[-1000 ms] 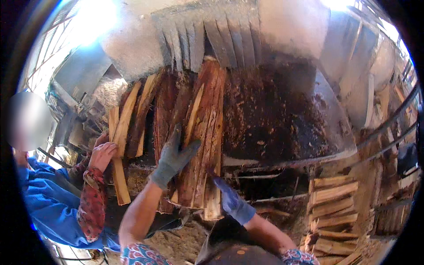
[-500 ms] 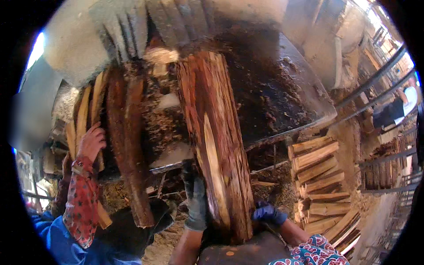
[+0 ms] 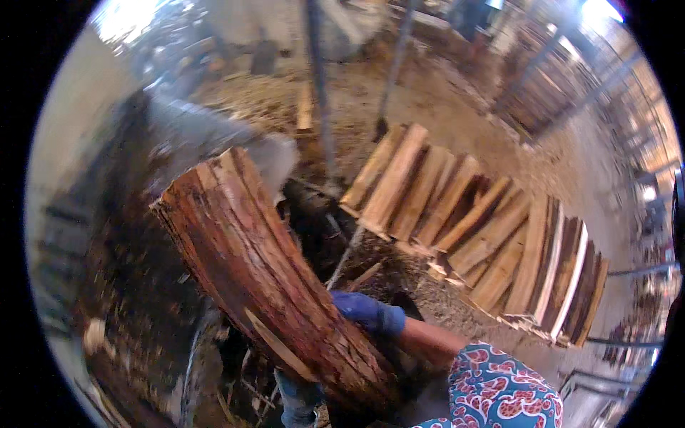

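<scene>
A thick slab of wood point(image 3: 267, 267) with rough reddish-brown bark and a pale bare strip slants across the middle. Its far end is lifted toward the upper left. On its right edge, my right hand point(image 3: 367, 312) in a blue glove grips it, the fingers partly hidden by the wood. Below its left edge, my left hand point(image 3: 300, 399) in a grey-blue glove supports it; most of those fingers are covered by the slab.
To the right, a long row of split wood pieces point(image 3: 492, 274) lies on the ground. A dark metal table point(image 3: 207, 118) with bark scraps is at the left. Thin metal posts point(image 3: 319, 93) stand beyond, and a single short board point(image 3: 305, 107) lies on the dirt.
My view has swung right, toward the row of split wood. The slab has come off the table and turned with me, both hands still on it. The co-worker's arm is out of view.
</scene>
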Motion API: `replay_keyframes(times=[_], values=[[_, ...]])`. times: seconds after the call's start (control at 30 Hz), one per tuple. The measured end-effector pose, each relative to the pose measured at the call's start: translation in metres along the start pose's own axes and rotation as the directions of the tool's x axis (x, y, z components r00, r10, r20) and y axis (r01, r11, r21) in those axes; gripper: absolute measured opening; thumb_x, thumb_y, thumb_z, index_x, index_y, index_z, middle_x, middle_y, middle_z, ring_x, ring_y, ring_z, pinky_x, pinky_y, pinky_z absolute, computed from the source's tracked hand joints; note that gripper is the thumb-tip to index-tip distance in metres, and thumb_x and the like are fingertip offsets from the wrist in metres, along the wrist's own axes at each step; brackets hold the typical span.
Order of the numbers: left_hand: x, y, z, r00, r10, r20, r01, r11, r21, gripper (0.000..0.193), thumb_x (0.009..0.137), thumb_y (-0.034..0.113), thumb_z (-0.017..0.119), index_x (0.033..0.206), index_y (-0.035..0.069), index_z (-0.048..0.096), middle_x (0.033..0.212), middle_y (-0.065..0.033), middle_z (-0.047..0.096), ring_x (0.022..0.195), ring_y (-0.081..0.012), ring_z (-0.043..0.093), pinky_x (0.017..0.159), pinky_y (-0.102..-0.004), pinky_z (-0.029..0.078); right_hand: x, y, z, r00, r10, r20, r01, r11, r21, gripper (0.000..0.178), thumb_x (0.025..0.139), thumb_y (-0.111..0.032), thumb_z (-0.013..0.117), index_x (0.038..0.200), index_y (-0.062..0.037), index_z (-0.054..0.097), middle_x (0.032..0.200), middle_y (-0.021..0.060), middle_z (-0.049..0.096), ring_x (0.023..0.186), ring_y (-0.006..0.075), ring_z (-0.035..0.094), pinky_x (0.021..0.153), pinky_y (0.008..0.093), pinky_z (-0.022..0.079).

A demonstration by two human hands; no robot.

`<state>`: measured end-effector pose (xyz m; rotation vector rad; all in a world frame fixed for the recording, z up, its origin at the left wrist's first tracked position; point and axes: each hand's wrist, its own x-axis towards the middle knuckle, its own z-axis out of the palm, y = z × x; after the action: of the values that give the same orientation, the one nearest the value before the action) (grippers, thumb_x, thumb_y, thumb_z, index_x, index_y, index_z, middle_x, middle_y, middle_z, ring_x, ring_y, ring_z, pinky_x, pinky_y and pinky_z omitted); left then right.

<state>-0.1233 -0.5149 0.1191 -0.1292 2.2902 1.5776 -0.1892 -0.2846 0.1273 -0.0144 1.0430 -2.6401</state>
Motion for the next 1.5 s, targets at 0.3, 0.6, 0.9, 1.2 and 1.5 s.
replay_keyframes(times=[0.3, 0.6, 0.9, 1.2, 1.5], values=[[0.138, 0.134, 0.222, 0.763, 0.086, 0.640, 0.155, 0.938, -0.311, 0.088, 0.056, 0.000, 0.076, 0.133, 0.004, 0.035, 0.127, -0.0080, 0.046, 0.114, -0.0196, 0.045, 0.094, -0.0326, 0.039, -0.169, -0.124, -0.139, 0.559, -0.248, -0.791, 0.062, 0.964, -0.259, 0.036, 0.085, -0.017, 0.057, 0.118, -0.0019, 0.053, 0.107, 0.0046, 0.058, 0.099, 0.0138, 0.053, 0.087, 0.0270, 0.041], [0.249, 0.083, 0.402, 0.756, -0.032, 0.653, -0.229, 0.923, 0.311, 0.062, 0.077, 0.023, 0.069, 0.128, 0.001, 0.040, 0.127, -0.0107, 0.047, 0.109, -0.0203, 0.050, 0.088, -0.0322, 0.043, -0.198, -0.115, -0.238, 0.310, -0.403, -0.861, 0.160, 0.915, -0.370, 0.044, 0.089, -0.025, 0.047, 0.126, -0.0017, 0.043, 0.115, 0.0147, 0.056, 0.095, 0.0259, 0.058, 0.078, 0.0397, 0.050], [0.097, 0.120, 0.263, 0.624, 0.228, 0.748, 0.085, 0.931, -0.355, 0.067, 0.080, 0.014, 0.064, 0.135, 0.001, 0.028, 0.127, -0.0073, 0.045, 0.114, -0.0148, 0.042, 0.095, -0.0290, 0.035, -0.104, -0.147, -0.160, 0.551, -0.406, -0.729, 0.497, 0.862, -0.104, 0.043, 0.089, -0.035, 0.045, 0.116, -0.0033, 0.051, 0.110, 0.0078, 0.057, 0.094, 0.0193, 0.055, 0.082, 0.0333, 0.044], [-0.004, 0.160, 0.008, 0.847, 0.467, -0.253, -0.526, 0.806, -0.274, 0.056, 0.080, 0.007, 0.062, 0.129, 0.001, 0.037, 0.113, -0.0106, 0.054, 0.097, -0.0139, 0.052, 0.083, -0.0296, 0.042, 0.009, -0.128, 0.090, 0.958, -0.201, 0.205, 0.262, 0.905, -0.334, 0.064, 0.083, -0.030, 0.055, 0.133, 0.0011, 0.031, 0.136, 0.0144, 0.036, 0.124, 0.0254, 0.036, 0.105, 0.0380, 0.025], [-0.041, 0.140, -0.339, 0.364, 0.564, -0.741, 0.330, 0.666, 0.669, 0.076, 0.075, 0.038, 0.067, 0.129, -0.004, 0.034, 0.114, -0.0285, 0.051, 0.104, -0.0398, 0.052, 0.087, -0.0401, 0.044, 0.043, 0.027, 0.192, 0.862, 0.358, 0.358, -0.194, 0.887, -0.419, 0.050, 0.089, -0.018, 0.052, 0.133, -0.0022, 0.033, 0.122, 0.0123, 0.050, 0.108, 0.0219, 0.052, 0.090, 0.0328, 0.043]])
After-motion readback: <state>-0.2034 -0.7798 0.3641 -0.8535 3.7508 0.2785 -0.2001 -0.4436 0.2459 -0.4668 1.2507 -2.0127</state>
